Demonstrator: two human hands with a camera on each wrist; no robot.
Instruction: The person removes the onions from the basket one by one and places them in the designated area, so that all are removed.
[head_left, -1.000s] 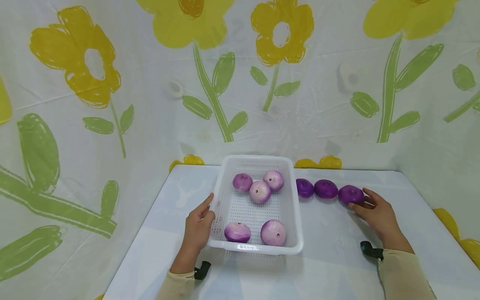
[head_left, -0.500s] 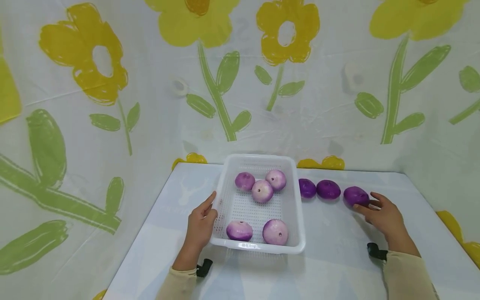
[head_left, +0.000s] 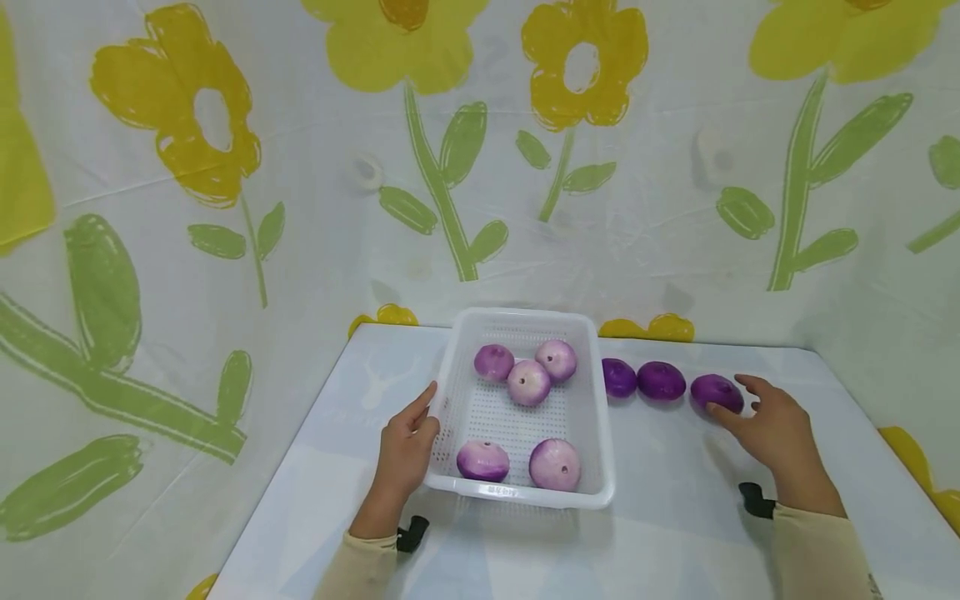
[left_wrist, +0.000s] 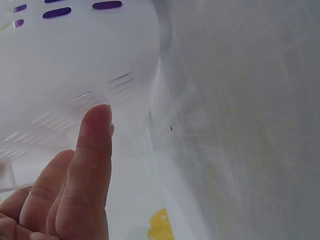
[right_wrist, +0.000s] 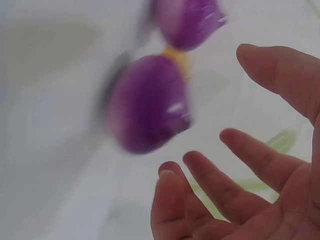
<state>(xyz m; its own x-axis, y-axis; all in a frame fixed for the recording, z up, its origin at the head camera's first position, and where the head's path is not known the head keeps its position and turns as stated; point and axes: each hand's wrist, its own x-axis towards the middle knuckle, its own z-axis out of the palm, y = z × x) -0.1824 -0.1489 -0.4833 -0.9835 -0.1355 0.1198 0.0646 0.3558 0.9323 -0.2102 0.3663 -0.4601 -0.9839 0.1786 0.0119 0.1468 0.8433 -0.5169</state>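
A white perforated plastic basket (head_left: 607, 467) holds several purple-and-white onions (head_left: 555, 464). My left hand (head_left: 407, 448) is at the basket's left side, with its thumb and index finger right at the wall. In the left wrist view a straight index finger (left_wrist: 87, 170) lies against the wall, and the other fingers bend loosely. To the right of the basket, a dark purple onion (head_left: 716, 395) is the last in a row on the table. My right hand (head_left: 780, 433) is spread beside it; in the right wrist view the fingers stand apart from the onion (right_wrist: 150, 105).
Two more dark purple onions (head_left: 661, 381) are lined up between that onion and the basket, the nearest one partly hidden by the basket rim. The white table (head_left: 675, 533) ends at a flower-printed curtain (head_left: 637, 250) behind and at both sides.
My right hand has shifted the end onion slightly right, leaving a small gap to its neighbour, and its fingers have spread off it. My left hand has stayed at the basket; the head view has turned slightly left.
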